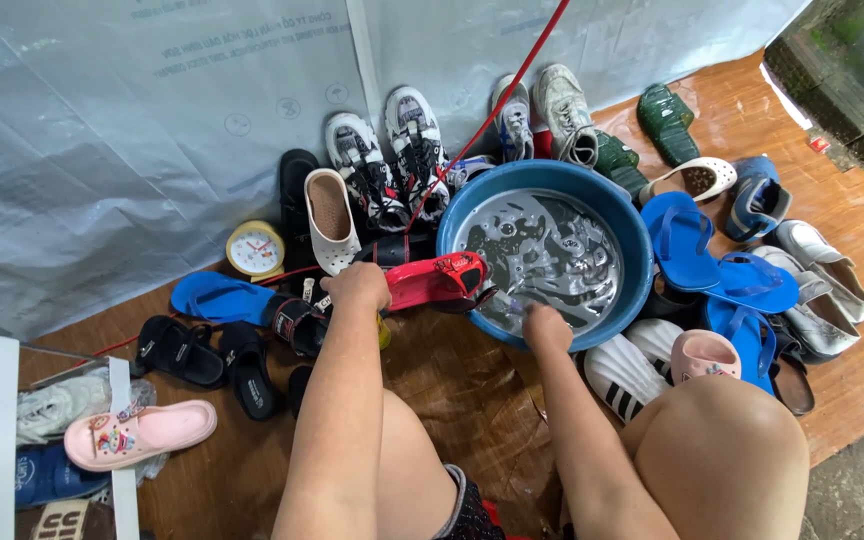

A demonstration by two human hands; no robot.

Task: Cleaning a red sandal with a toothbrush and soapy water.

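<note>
grey printed plastic sheet (152, 120) behind shoes, brown printed box (62, 520) bottom left

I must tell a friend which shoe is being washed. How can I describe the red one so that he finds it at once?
Find the big blue basin of water in the middle. The red shoe lies across its left rim, held by the left hand. It is the only bright red shoe; its neighbours are black, white or blue.

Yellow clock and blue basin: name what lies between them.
In the head view, between the yellow clock and blue basin: a white clog and black-and-white sneakers.
</note>
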